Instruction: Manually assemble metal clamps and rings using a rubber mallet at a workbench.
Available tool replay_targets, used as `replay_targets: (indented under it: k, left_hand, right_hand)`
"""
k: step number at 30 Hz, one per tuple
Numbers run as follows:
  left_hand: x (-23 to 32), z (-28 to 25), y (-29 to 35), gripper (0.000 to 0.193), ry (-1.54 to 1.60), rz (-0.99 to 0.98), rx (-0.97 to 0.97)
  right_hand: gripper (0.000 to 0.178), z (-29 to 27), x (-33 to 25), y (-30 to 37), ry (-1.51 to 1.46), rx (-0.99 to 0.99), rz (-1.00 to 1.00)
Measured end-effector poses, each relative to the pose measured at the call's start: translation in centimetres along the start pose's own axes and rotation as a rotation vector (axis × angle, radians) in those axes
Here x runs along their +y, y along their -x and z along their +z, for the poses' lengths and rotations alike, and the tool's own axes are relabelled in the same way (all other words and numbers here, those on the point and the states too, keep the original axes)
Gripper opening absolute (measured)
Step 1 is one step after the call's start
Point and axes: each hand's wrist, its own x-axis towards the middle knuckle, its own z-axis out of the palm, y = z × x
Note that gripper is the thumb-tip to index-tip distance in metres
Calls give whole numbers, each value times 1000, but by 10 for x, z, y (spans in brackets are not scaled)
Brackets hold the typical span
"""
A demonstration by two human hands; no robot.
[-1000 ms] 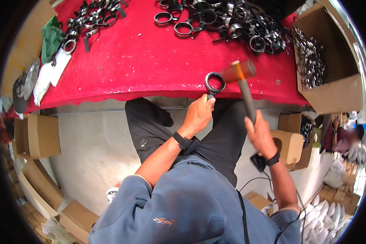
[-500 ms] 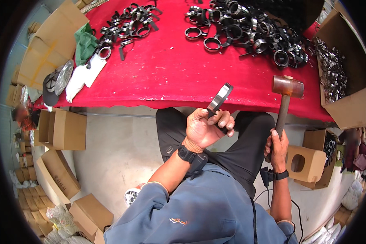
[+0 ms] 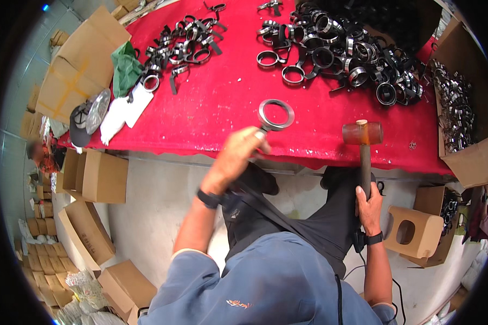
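Note:
Between the fingers of my left hand (image 3: 241, 151) is the black handle of a metal ring part (image 3: 276, 115). Its silver ring points away from me over the near part of the red-covered table (image 3: 200, 116), with the opening facing up. That hand is slightly smeared by motion. My right hand (image 3: 369, 208) is wrapped round the wooden handle of a mallet (image 3: 362, 132), held upright with its brownish cylindrical head near the table's front edge. Whether the ring touches the cloth I cannot tell.
A large heap of ring parts (image 3: 331, 51) lies at the back right, a smaller heap (image 3: 187, 43) at the back left. An open carton of metal pieces (image 3: 463, 116) stands right. A cap (image 3: 81, 124) and white gloves (image 3: 114, 122) lie left. Cardboard boxes (image 3: 106, 176) stand on the floor.
My left hand has moved left and turned, so the ring now shows its round opening instead of its edge. The mallet has shifted slightly left and lower. The whole view has tilted a little.

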Motion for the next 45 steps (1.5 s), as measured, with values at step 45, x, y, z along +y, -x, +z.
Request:
replay_targets:
  k: [45]
  left_hand:
    - [12,-43,-130,25,-395,-161,-161]
  right_hand:
    - [30,-7,22,7,-143,106,-13]
